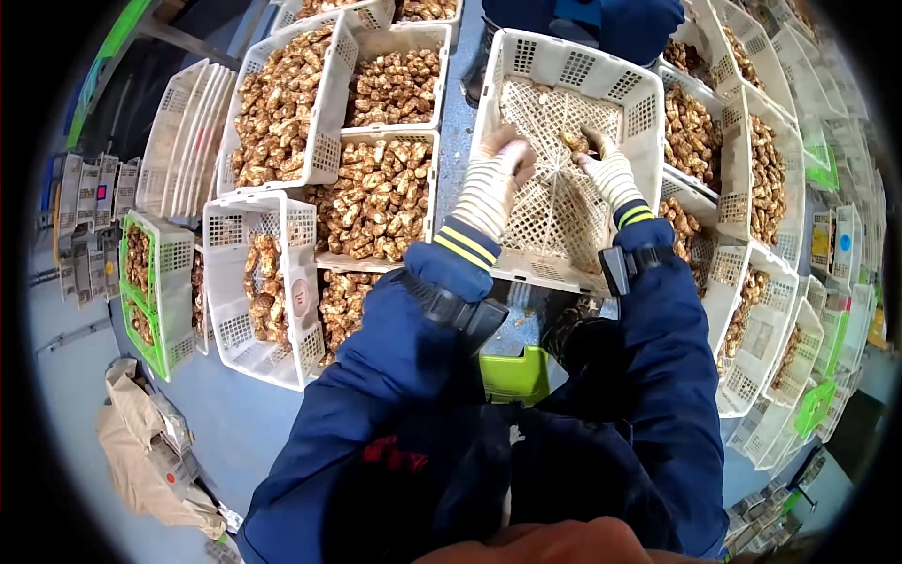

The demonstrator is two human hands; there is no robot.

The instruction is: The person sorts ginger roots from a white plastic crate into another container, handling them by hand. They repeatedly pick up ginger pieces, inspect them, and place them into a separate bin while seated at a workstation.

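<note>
A white perforated plastic crate [564, 259] lies in front of me, its lattice bottom stained brown. Inside it my right hand [604, 158], in a pale glove with a striped cuff, pinches a small knobbly brown tuber [573, 141] between thumb and fingers. My left hand [507, 158], gloved the same way, is over the crate's left side with its fingers curled in. Whether anything is inside those fingers is hidden. Black bands with dark boxy pieces sit around both my sleeves near the wrists.
Crates full of brown tubers [376, 197] stand left; a tilted, partly filled crate [225, 310] is nearer. More filled crates [769, 179] line the right. Another person in dark blue [620, 28] is beyond my crate. A green plastic object [515, 374] lies below.
</note>
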